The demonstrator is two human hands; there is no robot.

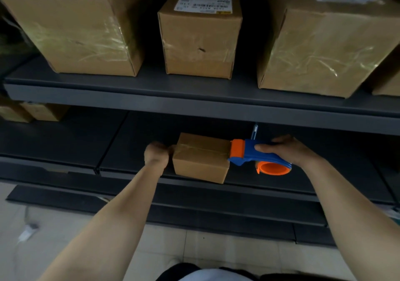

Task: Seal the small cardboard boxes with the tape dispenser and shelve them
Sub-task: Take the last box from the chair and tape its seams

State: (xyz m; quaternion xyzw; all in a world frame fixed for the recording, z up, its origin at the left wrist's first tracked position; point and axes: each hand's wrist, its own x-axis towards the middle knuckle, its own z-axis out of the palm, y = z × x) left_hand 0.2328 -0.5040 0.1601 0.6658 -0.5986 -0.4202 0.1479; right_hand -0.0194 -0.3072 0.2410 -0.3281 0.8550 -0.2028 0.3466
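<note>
A small brown cardboard box [201, 157] sits at the front of the lower dark shelf [134, 142], a strip of clear tape running across its top. My right hand [287, 149] grips the blue and orange tape dispenser [253, 155], whose orange head touches the box's right top edge. My left hand [157, 154] is against the box's left end, with its fingers hidden behind the wrist and blurred.
The upper shelf [194, 99] carries three larger taped cardboard boxes, the middle one [200, 36] with a white label. More boxes [32, 112] stand at the far left of the lower shelf. Pale floor tiles [216, 250] lie below.
</note>
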